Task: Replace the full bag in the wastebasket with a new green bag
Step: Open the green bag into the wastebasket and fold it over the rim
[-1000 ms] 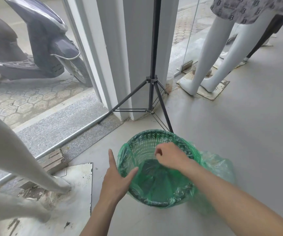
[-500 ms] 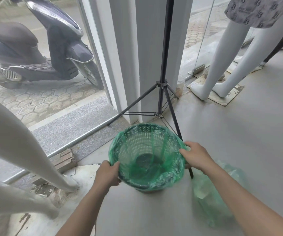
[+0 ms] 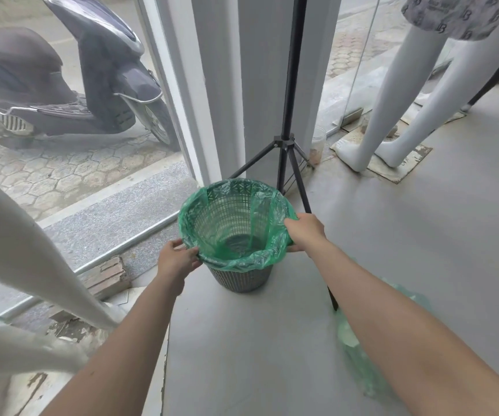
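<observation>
A grey lattice wastebasket stands upright on the grey floor. A thin green bag lines it, its edge folded out over the rim. My left hand grips the rim and bag edge at the near left. My right hand grips the rim and bag edge at the right side. Another filled green bag lies on the floor at the near right, partly hidden behind my right forearm.
A black tripod stands right behind the basket; one leg runs down past its right side. White mannequin legs stand at the far right, more mannequin legs at the near left. Beyond the glass front a scooter is parked outside.
Both hands went from inside the basket and its near rim to opposite sides of the rim. The basket now sits farther from me, nearer the pillar.
</observation>
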Demonstrator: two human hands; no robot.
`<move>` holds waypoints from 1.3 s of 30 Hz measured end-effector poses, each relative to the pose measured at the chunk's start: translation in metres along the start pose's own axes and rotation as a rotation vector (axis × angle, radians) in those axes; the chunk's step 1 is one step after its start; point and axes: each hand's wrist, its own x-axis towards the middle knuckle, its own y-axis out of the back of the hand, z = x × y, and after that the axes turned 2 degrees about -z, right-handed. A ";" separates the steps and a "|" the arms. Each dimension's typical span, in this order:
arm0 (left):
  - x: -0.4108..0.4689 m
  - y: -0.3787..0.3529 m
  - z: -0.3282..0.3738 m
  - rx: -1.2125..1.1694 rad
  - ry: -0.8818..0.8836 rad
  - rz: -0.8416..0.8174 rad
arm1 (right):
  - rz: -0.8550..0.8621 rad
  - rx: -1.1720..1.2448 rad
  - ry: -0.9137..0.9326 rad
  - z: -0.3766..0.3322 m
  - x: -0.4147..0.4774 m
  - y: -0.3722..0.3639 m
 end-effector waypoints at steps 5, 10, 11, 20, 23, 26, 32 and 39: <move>-0.001 0.002 -0.008 0.095 -0.058 0.036 | -0.151 -0.029 -0.040 0.011 -0.005 0.028; -0.036 0.013 -0.015 0.442 -0.347 0.238 | 0.034 -0.066 0.077 0.048 -0.008 0.114; -0.044 0.018 -0.015 0.453 -0.433 0.262 | 0.116 -0.130 0.092 0.059 -0.010 0.135; -0.098 0.025 -0.028 0.473 -0.671 -0.165 | 0.056 -0.968 -0.140 0.148 -0.026 0.158; -0.104 0.013 -0.037 0.508 -0.712 -0.223 | 0.087 -1.036 -0.150 0.169 -0.019 0.132; -0.109 0.004 -0.043 0.585 -0.755 -0.295 | 0.146 -1.053 -0.192 0.187 -0.013 0.115; -0.096 0.005 -0.052 0.651 -0.800 -0.317 | 0.167 -1.167 -0.216 0.211 -0.013 0.122; -0.102 0.010 -0.052 0.766 -0.699 -0.413 | 0.194 -1.095 -0.160 0.207 -0.029 0.153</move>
